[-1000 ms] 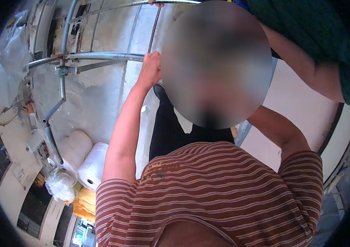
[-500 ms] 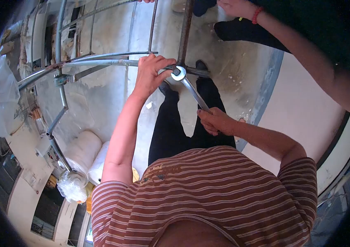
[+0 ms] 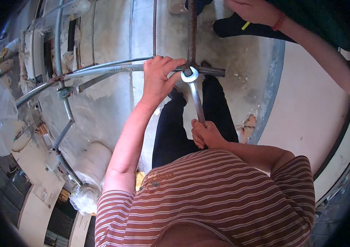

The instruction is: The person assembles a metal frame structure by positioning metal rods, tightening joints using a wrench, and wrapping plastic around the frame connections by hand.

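My left hand (image 3: 158, 80) is closed over a horizontal metal pipe (image 3: 119, 69), its fingers reaching close to the joint with an upright rusty pipe (image 3: 192, 35). In my right hand (image 3: 210, 135) is the handle of a shiny steel wrench (image 3: 197, 96), held low, close to my striped shirt. The wrench's head sits around a dark nut or bolt head (image 3: 189, 71) at the pipe joint, right beside my left fingertips. A short rusty pipe end (image 3: 214, 71) sticks out to the right of the joint.
Another person's hand (image 3: 257, 11) with a red wristband is at top right. A bent crank-like rod (image 3: 64, 133) hangs from the frame at left. Rolls of plastic (image 3: 92, 162) lie at lower left. A pale panel (image 3: 306, 99) stands on the right.
My right hand has swung the wrench handle left and toward my body, so it points more straight down. The wrench head stays at the joint. The other person's hand has shifted right.
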The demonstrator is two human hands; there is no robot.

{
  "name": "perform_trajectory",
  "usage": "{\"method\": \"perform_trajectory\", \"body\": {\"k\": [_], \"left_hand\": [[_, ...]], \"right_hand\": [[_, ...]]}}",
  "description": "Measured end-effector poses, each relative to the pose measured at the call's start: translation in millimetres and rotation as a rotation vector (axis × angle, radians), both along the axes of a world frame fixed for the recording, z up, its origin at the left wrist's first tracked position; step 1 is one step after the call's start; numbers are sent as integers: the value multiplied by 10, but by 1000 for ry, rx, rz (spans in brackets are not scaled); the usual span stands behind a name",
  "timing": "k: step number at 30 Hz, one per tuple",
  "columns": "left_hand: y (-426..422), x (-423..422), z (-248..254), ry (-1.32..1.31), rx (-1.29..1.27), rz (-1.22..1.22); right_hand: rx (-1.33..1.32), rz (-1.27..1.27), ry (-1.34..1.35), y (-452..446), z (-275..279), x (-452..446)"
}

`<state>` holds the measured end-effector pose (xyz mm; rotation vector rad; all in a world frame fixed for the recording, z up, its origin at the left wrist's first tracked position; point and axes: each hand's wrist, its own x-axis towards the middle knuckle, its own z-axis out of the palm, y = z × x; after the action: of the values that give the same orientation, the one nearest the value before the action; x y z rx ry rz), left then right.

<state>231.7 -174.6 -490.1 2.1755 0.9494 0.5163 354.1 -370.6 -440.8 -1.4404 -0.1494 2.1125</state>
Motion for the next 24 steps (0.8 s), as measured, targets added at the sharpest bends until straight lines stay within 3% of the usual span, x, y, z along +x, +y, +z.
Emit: {"method": "perform_trajectory", "body": {"k": [6, 8, 12, 17, 18, 19, 20, 21, 24], "left_hand": [[22, 3, -40, -2, 45, -13], [21, -18, -189, -116, 47, -1], [-68, -113, -77, -76, 180, 32], [189, -983, 795, -207, 347, 631], [257, -1221, 1027, -452, 246, 792], [315, -1421, 1372, -498, 246, 972], [510, -1705, 1482, -648, 407, 1050], [753, -2102, 1445, -510, 576, 1193], [1243, -2769, 1702, -624, 605, 1200]], "right_hand": [[-5, -90, -15, -30, -25, -134], [39, -58, -41, 16, -62, -132], [124, 32, -25, 42, -222, -45], [193, 213, -93, 105, -294, 104], [184, 236, -92, 113, -289, 116], [180, 255, -92, 144, -270, 124], [175, 271, -106, 169, -224, 130], [166, 287, -119, 180, -149, 130], [125, 277, -144, 168, -336, 172]]}}
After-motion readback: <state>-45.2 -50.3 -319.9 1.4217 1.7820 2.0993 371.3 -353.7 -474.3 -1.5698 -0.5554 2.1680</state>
